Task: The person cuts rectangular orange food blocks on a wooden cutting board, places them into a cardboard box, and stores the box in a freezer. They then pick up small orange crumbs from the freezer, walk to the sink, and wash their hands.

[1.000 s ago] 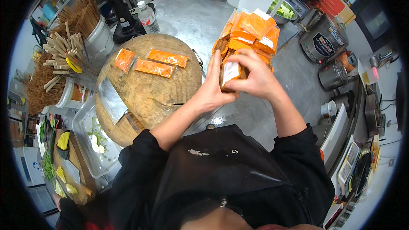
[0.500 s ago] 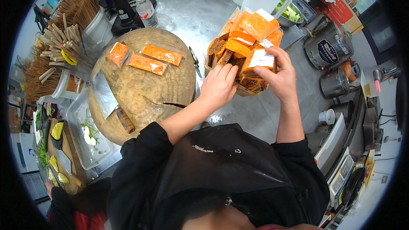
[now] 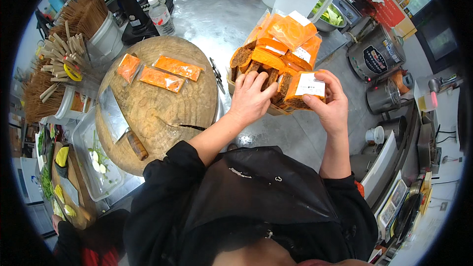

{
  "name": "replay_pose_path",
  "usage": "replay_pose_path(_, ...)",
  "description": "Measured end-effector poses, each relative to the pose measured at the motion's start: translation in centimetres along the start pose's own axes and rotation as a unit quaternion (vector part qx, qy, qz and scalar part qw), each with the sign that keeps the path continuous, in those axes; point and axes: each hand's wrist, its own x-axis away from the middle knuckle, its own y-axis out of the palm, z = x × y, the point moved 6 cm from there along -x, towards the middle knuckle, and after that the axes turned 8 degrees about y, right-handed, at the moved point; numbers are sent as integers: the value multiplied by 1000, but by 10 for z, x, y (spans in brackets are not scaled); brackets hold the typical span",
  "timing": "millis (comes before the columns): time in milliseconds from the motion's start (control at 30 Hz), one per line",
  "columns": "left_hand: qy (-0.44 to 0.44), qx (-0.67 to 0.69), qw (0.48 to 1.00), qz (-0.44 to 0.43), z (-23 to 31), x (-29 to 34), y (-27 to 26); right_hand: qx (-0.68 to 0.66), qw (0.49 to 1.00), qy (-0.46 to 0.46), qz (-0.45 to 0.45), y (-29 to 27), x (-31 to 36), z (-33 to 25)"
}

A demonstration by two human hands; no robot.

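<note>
Beside the container (image 3: 281, 111), my right grip (image 3: 335, 111) pinches an orange packet (image 3: 301, 97), white label (image 3: 310, 83) up, brown side facing me, my left grip's (image 3: 250, 102) hold unclear.

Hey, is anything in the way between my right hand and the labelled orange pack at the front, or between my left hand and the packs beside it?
Nothing visible. Your right hand holds the labelled orange pack, and your left hand reaches in among the neighbouring packs.

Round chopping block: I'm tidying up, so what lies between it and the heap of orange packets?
In the head view, a slim dark metal item, its kind unclear, and a strip of metal table; the left forearm crosses nearer the person.
</note>
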Motion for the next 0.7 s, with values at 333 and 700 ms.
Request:
replay_pose_path(333, -45, -65, 997, -3, -23, -2, -22, 179, 979, -97, -26, 51, -7, -13)
replay_pose_path(700, -46, -9, 997, -64, -40, 0, -26, 348, 922, -170, -10, 83, -19, -5)
